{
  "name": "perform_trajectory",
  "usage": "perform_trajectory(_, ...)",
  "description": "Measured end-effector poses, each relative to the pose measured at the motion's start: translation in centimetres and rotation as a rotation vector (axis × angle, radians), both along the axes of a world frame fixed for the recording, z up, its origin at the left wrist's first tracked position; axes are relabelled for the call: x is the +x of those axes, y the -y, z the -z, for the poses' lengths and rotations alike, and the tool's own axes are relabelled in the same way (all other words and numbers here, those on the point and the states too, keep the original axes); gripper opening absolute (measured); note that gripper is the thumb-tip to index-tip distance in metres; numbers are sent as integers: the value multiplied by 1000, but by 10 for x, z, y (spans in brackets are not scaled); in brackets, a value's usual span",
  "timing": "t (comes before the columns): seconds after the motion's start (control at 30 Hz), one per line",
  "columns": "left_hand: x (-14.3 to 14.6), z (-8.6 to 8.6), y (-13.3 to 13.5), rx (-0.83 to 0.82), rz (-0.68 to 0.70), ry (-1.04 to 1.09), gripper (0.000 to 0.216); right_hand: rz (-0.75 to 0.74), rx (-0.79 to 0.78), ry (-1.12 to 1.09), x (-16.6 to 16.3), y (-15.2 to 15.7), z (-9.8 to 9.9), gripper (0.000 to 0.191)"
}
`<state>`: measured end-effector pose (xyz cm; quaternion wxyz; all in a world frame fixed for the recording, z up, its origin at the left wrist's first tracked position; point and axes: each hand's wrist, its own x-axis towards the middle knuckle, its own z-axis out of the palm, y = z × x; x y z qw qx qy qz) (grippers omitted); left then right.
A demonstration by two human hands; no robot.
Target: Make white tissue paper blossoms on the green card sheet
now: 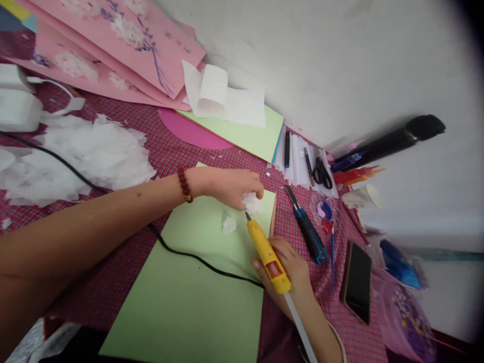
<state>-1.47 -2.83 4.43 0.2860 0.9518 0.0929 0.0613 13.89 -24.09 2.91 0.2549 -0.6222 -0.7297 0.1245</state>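
**Glue gun [264, 247] held to crumpled white tissue piece [252, 202] above green card [200, 312]**

The yellow glue gun is gripped in the right hand [293, 267], with the fingers wrapped around its body and the dark nozzle pointed up toward the crumpled white tissue piece. That piece is pinched between the fingertips of the left hand [236, 187], over the upper right part of the green card; whether it is touched by the nozzle cannot be told. A white glue stick [300, 325] is seen protruding from the rear of the gun. A small white scrap [229, 225] is set on the card just beside the nozzle. The card is crossed by a black cord [196, 257], which is partly covered by the left forearm.

To the left, a heap of white tissue pieces [98, 154] is spread on the red plaid tablecloth [151, 128]. To the right of the card, a blue and black utility knife [309, 229] is laid with its blade exposed, near a thin blue paintbrush [333, 254] and a smartphone [357, 282]. Black-handled scissors [322, 173] are placed farther back on white paper strips [297, 164].
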Motion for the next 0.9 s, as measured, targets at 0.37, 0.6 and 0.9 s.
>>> perform_trajectory(0.37, 11, 31, 0, -19, -117, 148, 30, -22, -71, 12, 1, 0, -3, 14)
perform_trajectory(0.6, 15, 31, -6, -90, -111, 120, 25, 35, -86, 73, -2, -2, -2, 10)
perform_trajectory(0.9, 15, 26, -16, -213, -46, 35, 31, 59, -139, 169, -3, -10, -1, 12)
